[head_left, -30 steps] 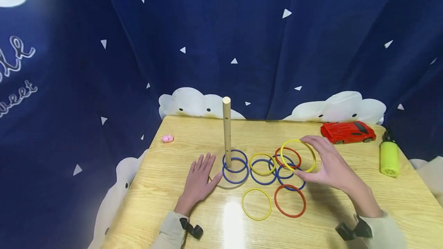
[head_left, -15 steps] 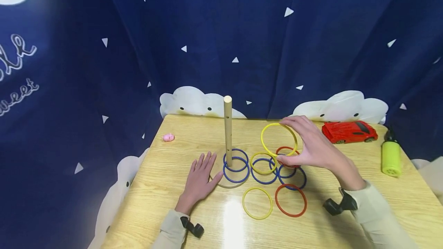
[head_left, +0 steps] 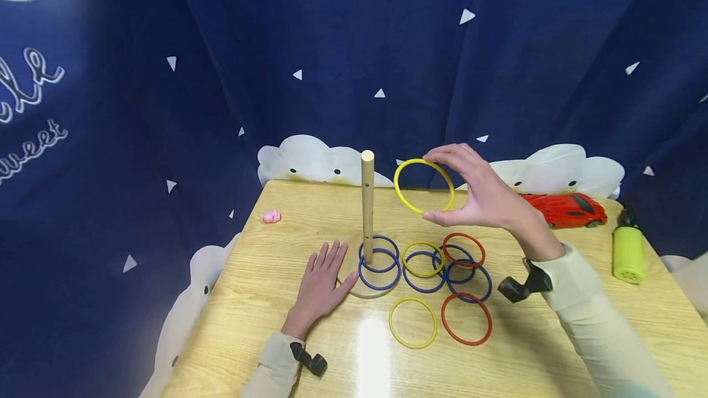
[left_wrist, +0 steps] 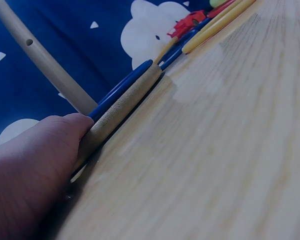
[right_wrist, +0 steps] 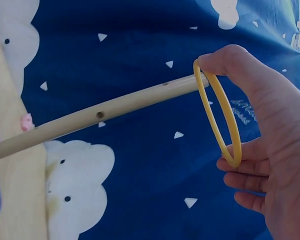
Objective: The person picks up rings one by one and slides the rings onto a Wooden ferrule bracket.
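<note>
My right hand [head_left: 481, 189] pinches a yellow ring [head_left: 396, 182] between thumb and fingers, raised above the table to the right of the wooden post [head_left: 367, 207]. In the right wrist view the yellow ring [right_wrist: 232, 120] overlaps the post's tip. Two blue rings [head_left: 379, 288] lie around the post's foot on its round base [head_left: 362, 294]. Flat on the table, my left hand [head_left: 321, 290] has its fingers straight and spread, at the left of the base. Its thumb [left_wrist: 72, 125] rests at the base's edge in the left wrist view.
Several loose rings lie right of the base, including a yellow ring [head_left: 413, 347] and a red ring [head_left: 466, 343] in front. A red toy car [head_left: 572, 210] and a lime-green bottle [head_left: 629, 253] stand at the right. A small pink toy [head_left: 271, 217] sits at the back left.
My right hand has carried the yellow ring up and to the left, from over the loose rings toward the top of the post. The left hand stays in place.
</note>
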The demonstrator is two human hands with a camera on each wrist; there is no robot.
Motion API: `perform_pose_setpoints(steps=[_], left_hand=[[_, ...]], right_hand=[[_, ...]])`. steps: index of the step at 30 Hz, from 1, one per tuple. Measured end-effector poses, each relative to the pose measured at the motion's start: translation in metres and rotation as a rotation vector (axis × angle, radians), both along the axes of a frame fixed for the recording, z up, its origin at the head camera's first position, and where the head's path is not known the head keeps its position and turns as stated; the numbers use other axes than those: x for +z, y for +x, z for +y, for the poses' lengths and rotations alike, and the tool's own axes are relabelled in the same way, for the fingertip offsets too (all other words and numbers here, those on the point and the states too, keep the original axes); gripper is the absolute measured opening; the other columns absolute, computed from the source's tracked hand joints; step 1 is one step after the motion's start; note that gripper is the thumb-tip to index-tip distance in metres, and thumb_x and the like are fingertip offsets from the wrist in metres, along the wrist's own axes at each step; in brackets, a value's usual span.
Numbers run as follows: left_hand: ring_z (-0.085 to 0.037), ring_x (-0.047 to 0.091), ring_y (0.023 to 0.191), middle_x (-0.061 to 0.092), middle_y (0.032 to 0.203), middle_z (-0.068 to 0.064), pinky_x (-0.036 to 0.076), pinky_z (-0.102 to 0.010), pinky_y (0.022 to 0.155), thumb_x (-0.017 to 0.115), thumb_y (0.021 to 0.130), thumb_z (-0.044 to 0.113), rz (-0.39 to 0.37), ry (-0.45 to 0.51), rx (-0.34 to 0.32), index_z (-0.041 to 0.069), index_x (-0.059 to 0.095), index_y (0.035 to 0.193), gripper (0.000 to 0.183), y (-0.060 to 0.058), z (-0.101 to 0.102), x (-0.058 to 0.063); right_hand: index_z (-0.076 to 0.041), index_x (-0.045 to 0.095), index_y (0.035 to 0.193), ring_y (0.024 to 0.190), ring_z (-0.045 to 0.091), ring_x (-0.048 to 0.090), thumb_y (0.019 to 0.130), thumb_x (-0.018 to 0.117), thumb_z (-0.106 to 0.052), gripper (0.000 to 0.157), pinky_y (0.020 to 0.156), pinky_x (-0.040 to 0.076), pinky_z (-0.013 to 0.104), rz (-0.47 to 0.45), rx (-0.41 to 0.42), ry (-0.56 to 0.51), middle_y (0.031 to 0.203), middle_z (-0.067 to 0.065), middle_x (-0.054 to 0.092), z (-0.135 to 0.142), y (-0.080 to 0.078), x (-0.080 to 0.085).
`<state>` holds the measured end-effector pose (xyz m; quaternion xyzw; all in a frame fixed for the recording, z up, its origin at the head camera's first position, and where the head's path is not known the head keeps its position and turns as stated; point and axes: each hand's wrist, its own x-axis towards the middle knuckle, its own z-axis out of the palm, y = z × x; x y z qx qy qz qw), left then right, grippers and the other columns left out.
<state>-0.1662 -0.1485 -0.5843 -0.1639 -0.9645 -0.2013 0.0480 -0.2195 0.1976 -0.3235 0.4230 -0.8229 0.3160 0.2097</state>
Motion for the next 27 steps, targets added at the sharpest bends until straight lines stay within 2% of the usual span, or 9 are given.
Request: perform_pose_setpoints(steps=[5, 15, 21, 27], left_hand=[[-0.034, 0.018, 0.160, 0.028, 0.172, -0.008, 0.014, -0.057, 0.128, 0.043, 0.105, 0.063, 0.031, 0.018, -0.007, 0.018, 0.028, 0.167, 0.078, 0.000, 0.000, 0.000], [-0.030, 0.013, 0.161, 0.024, 0.173, -0.006, 0.011, -0.054, 0.129, 0.037, 0.105, 0.066, 0.011, -0.010, -0.004, 0.021, 0.023, 0.168, 0.079, -0.002, -0.001, 0.000], [-0.031, 0.014, 0.161, 0.024, 0.173, -0.006, 0.012, -0.054, 0.129, 0.038, 0.105, 0.066, 0.017, -0.010, -0.010, 0.020, 0.024, 0.168, 0.079, -0.001, -0.001, 0.000], [-0.034, 0.018, 0.160, 0.029, 0.171, -0.008, 0.015, -0.057, 0.127, 0.041, 0.105, 0.064, 0.042, -0.003, -0.014, 0.018, 0.028, 0.167, 0.078, 0.000, -0.001, 0.001]], right_hand=[[-0.005, 0.066, 0.134, 0.122, 0.026, 0.055, 0.060, 0.097, -0.033, 0.085, 0.103, 0.041, 0.035, 0.060, 0.048, -0.039, 0.131, 0.009, 0.066, -0.014, -0.008, 0.019], [-0.004, 0.065, 0.135, 0.124, 0.026, 0.055, 0.060, 0.097, -0.036, 0.088, 0.104, 0.042, 0.041, 0.080, 0.071, -0.029, 0.133, 0.009, 0.065, -0.036, -0.020, 0.041], [-0.005, 0.064, 0.136, 0.127, 0.024, 0.051, 0.062, 0.097, -0.043, 0.090, 0.105, 0.043, 0.046, 0.047, 0.081, 0.043, 0.136, 0.008, 0.062, -0.050, -0.025, 0.043], [-0.004, 0.064, 0.136, 0.124, 0.025, 0.052, 0.065, 0.095, -0.046, 0.088, 0.102, 0.043, 0.049, 0.022, 0.082, 0.084, 0.135, 0.008, 0.061, -0.059, -0.028, 0.033]])
